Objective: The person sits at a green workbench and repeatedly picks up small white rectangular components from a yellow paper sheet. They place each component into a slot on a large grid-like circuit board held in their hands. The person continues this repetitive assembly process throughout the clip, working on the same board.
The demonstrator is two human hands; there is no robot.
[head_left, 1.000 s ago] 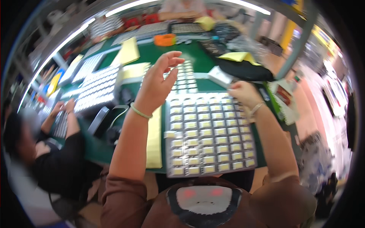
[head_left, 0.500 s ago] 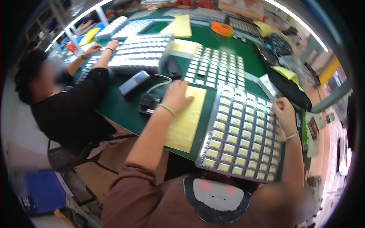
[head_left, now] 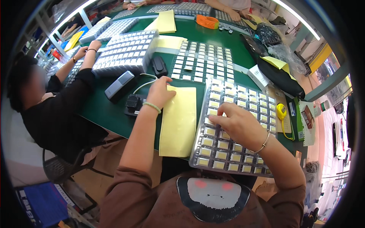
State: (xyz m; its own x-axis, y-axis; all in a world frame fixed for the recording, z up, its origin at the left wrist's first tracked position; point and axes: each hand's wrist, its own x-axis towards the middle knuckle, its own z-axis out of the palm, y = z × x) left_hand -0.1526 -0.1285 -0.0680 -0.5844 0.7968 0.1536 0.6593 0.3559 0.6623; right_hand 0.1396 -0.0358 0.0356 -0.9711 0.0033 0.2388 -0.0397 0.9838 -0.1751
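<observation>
One tray (head_left: 193, 161) is lying under your right hand (head_left: 241, 124), no longer at its edge; one yellow sheet (head_left: 178, 129), under your left hand (head_left: 160, 94). Whether either's fingers are clamping, I cannot tell.

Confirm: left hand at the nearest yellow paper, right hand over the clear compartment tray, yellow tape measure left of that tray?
No: the yellow tape measure lies right of the clear compartment tray, per the head view. Left hand at the nearest yellow paper, right hand over the tray: correct.
</observation>
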